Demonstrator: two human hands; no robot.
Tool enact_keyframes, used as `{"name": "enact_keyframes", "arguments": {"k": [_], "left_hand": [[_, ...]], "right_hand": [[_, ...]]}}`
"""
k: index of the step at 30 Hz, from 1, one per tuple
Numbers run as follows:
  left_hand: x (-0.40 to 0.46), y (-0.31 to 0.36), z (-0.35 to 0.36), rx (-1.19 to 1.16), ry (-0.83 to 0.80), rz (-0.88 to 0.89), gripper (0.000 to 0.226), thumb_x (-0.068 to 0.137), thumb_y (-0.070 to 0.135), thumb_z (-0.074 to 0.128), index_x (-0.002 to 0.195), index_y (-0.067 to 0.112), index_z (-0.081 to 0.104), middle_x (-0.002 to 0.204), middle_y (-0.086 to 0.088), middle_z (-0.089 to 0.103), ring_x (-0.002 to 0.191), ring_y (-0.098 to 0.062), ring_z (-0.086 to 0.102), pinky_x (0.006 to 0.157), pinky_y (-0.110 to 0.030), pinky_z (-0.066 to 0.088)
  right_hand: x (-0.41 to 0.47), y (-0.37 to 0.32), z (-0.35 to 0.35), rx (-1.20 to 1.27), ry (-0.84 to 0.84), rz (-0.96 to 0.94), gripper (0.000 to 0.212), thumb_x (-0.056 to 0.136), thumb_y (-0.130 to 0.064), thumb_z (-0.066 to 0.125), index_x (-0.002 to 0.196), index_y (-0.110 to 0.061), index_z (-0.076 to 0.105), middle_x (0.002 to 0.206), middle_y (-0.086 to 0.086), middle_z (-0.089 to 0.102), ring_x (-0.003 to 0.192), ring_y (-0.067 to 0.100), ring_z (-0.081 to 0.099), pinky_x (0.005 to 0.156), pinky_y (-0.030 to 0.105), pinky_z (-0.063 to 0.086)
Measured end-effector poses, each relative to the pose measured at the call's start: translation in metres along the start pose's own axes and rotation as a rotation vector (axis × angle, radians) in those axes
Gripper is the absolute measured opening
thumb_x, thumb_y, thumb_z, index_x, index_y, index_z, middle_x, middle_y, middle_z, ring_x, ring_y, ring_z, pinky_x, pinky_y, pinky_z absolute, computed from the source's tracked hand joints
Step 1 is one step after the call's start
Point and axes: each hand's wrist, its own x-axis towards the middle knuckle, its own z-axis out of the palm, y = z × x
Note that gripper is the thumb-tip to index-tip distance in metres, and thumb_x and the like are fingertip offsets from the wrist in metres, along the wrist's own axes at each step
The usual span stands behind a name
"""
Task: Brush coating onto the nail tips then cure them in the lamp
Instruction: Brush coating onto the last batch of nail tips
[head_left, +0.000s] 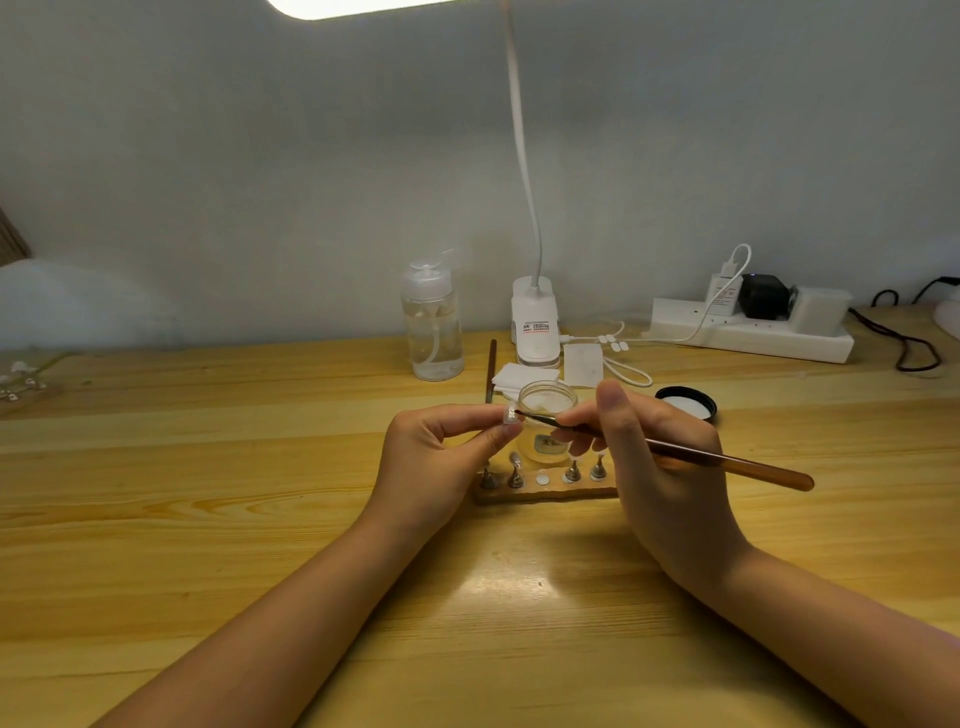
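My left hand (441, 452) pinches a small clear nail tip (508, 415) between thumb and fingers, held above the table. My right hand (654, 457) grips a thin brown brush (727, 460) like a pen; its dark bristle end touches the nail tip. Just behind the hands stands an open clear glass jar (546, 400). Below them a wooden holder strip (545, 492) carries several small metal stands, one with a nail tip (515, 460) on it, and one bare white spot in the middle.
The jar's black lid (687, 404) lies to the right. White wipes (511, 375), a second brush (491, 371), a clear pump bottle (432, 325), a white clip-on desk lamp (535, 322) and a power strip (748, 332) with cables sit along the back of the wooden table.
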Motion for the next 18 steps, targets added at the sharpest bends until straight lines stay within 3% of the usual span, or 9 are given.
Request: {"name": "enact_keyframes", "arguments": {"k": [18], "left_hand": [[0.0012, -0.0009, 0.0002, 0.02, 0.001, 0.023, 0.016, 0.072, 0.01, 0.07, 0.084, 0.022, 0.071, 0.082, 0.019, 0.068, 0.087, 0.004, 0.064, 0.074, -0.01, 0.049]], "right_hand": [[0.0003, -0.0014, 0.0027, 0.048, -0.05, 0.061, 0.026, 0.086, -0.031, 0.044, 0.078, -0.019, 0.065, 0.07, -0.003, 0.067, 0.061, 0.006, 0.065, 0.055, 0.014, 0.048]]}}
